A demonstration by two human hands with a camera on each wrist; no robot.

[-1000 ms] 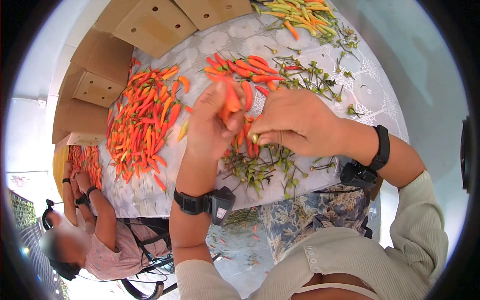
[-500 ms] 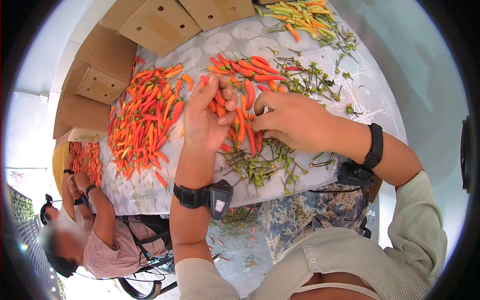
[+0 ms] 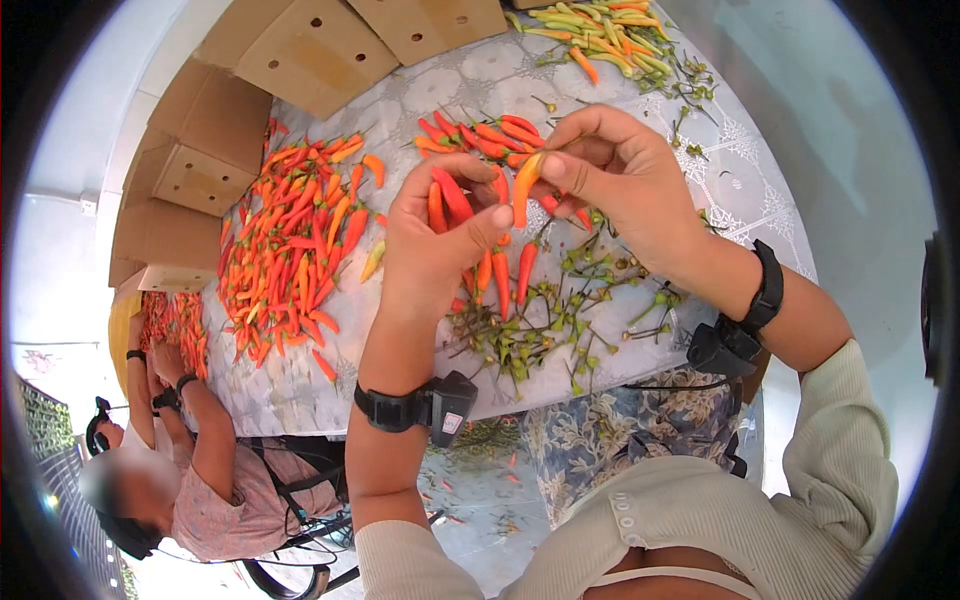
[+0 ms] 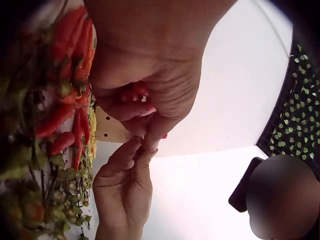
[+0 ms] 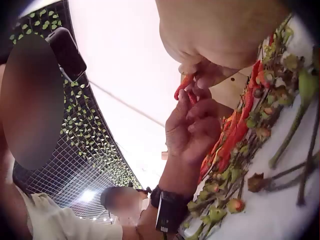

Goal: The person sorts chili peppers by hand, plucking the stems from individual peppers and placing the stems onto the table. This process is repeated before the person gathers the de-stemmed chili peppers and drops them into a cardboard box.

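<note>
A round bench (image 3: 745, 195), covered by a pale patterned cloth, is seen from above. Its near edge curves just below the hands, and a floor littered with bits is seen beyond that edge. Bare cloth is left along the right side of the bench. The far left edge is crowded by cardboard boxes (image 3: 300, 50), stacked against each other. Beside them a broad pile of chillies (image 3: 290, 240), orange and red, is spread towards the middle. A second person (image 3: 215, 470) is seated past the left edge, with both hands on more chillies there. A scatter of green stems (image 3: 540, 335) is strewn close to the near edge, directly under the raised hands. Yellow-green chillies (image 3: 590, 25) are heaped at the far side, and a small row of red ones (image 3: 480, 133) is laid behind the hands. Both hands are held above the bench, close together. The left hand (image 3: 435, 255) is curled round several red chillies (image 3: 450, 195), kept upright in the fist. An orange chilli (image 3: 525, 185) is pinched at its upper end by the thumb and forefinger of the right hand (image 3: 625, 175). It hangs just beside the left thumb; whether it is touched there cannot be told.
</note>
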